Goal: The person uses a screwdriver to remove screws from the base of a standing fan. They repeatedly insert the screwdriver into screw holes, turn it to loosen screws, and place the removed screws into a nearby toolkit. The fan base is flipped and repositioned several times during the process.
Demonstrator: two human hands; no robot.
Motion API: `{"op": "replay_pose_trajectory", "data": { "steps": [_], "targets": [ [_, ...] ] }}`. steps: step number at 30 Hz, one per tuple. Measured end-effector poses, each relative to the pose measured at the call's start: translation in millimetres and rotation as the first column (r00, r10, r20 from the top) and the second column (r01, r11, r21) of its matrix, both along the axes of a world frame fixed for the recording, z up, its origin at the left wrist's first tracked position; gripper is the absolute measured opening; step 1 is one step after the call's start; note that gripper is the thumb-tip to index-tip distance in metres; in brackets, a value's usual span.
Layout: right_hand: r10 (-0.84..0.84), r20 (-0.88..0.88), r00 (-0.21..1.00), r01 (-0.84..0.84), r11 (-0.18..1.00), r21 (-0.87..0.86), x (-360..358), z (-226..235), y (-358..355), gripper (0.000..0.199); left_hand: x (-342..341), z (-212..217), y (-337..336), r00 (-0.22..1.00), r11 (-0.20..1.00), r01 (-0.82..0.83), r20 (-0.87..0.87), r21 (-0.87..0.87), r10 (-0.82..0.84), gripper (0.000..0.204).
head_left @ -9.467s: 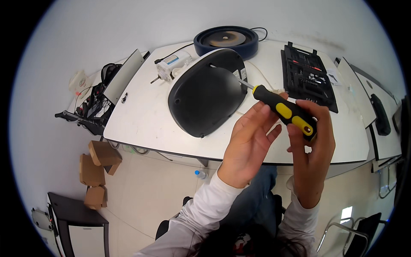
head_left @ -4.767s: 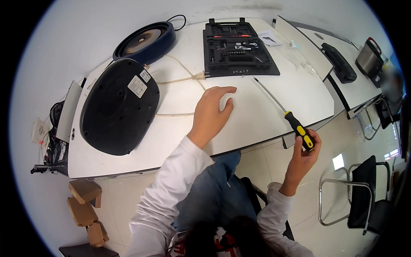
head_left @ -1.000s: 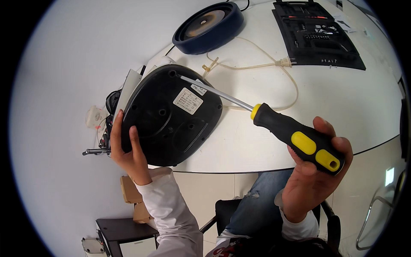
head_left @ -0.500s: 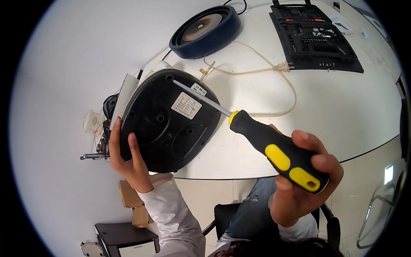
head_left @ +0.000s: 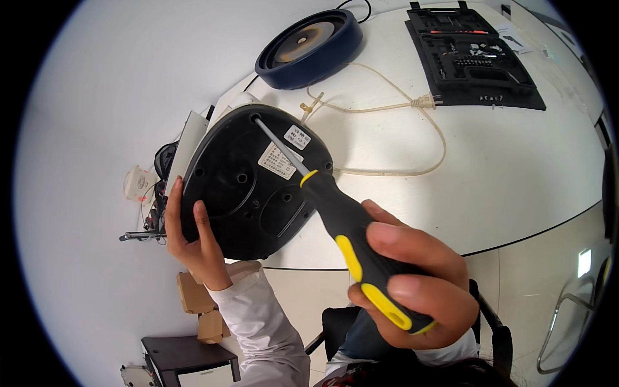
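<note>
A rounded appliance [head_left: 225, 213] rests tipped on the white table, its black underside with two paper labels and several recessed holes turned toward me. My left hand [head_left: 200, 248] grips its lower left edge, fingers on the black underside. In my right hand [head_left: 425, 277] is a large screwdriver [head_left: 342, 206] with a black and yellow handle, fingers wrapped round it. The screwdriver's grey shaft slants up and left across the labels. Its tip sits at the hole near the appliance's top edge; how deep it goes I cannot tell.
A dark blue round part [head_left: 351, 39] with a metal disc stands at the back. A pale power cord [head_left: 445, 145] loops across the white table [head_left: 516, 168]. An open black tool case [head_left: 483, 90] lies at the back right. Cardboard boxes [head_left: 196, 293] are below left.
My right hand has swung the screwdriver handle down and to the left, so the shaft stands steeper. The tip stays by the top hole. My left hand and the appliance have barely moved.
</note>
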State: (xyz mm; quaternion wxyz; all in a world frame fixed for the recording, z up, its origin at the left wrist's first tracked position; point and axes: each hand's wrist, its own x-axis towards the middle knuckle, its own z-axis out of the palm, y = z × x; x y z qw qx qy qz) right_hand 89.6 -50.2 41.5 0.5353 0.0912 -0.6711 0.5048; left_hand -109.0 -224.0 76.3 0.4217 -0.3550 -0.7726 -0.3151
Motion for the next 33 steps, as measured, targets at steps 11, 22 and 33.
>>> {"op": "replay_pose_trajectory", "data": {
  "steps": [11,22,33],
  "targets": [
    [-0.068,0.040,0.997,0.071,0.994,-0.084,2,25,-11,0.063,1,-1,0,1.000,1.000,0.001,0.011,0.008,-0.001,0.032],
    [-0.050,-0.145,0.988,0.043,0.998,-0.055,-13,7,0,0.064,1,0,3,1.000,1.000,0.019,-0.005,-0.019,-0.019,0.033],
    [-0.196,-0.068,0.978,0.198,0.980,0.019,-2,20,10,0.060,3,3,7,0.999,0.997,0.032,-0.023,-0.068,-0.034,0.034]
  ]
}}
